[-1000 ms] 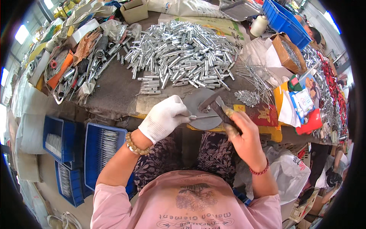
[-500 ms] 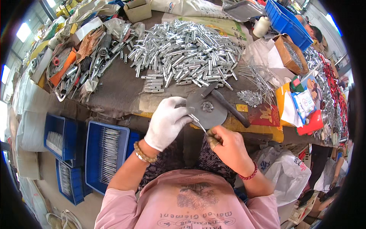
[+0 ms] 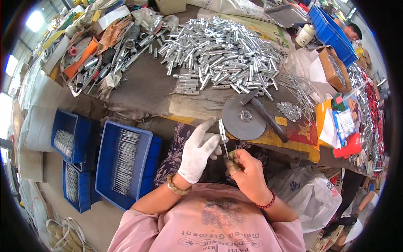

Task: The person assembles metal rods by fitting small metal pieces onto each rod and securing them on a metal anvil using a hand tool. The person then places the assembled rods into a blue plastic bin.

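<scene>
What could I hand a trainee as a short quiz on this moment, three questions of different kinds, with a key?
1. Multiple choice: What is pinched in the right hand?
A) a brown cardboard box
B) a thin silver metal rod
C) an orange flat strip

2. True or false: The dark long-handled hammer rests inside a blue plastic tray.

3. Short answer: Which hand wears the white fabric glove?

Key:
1. B
2. False; the hammer lies on the bench, overlapping the round grey disc in this view.
3. The left hand.
</scene>
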### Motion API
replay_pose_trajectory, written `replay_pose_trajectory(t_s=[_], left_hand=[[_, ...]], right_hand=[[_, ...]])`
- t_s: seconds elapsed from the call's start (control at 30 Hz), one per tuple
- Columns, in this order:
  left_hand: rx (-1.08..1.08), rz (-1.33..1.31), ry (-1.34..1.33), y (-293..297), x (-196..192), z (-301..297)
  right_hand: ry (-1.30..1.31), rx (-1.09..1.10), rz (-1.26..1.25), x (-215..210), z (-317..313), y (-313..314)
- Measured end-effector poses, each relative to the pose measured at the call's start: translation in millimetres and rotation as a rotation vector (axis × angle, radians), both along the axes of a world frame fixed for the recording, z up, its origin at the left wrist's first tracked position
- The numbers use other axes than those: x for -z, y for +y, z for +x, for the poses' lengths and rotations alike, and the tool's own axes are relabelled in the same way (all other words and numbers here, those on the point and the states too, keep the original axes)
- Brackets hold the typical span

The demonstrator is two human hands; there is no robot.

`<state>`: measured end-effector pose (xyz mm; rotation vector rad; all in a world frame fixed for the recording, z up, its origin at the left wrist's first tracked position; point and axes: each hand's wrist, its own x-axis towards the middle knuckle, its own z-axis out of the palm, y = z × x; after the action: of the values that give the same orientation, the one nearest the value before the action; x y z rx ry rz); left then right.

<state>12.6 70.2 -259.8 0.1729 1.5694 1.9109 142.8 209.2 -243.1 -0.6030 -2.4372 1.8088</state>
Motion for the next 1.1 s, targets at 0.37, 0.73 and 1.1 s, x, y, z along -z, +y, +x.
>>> replay_pose_trajectory(t_s=[0.37, 0.73, 1.1], left_hand=[[-0.423, -0.241, 0.241, -102, 28, -34], [-1.061, -0.852, 0.046, -326, 275, -77], [-1.066, -1.113, -0.008, -336, 246, -106]], right_hand=[[0.199, 0.109, 0.122, -6, -27, 41], [0.257, 0.213, -0.106, 17, -41, 61], [0.263, 0.215, -0.092, 15, -42, 59]])
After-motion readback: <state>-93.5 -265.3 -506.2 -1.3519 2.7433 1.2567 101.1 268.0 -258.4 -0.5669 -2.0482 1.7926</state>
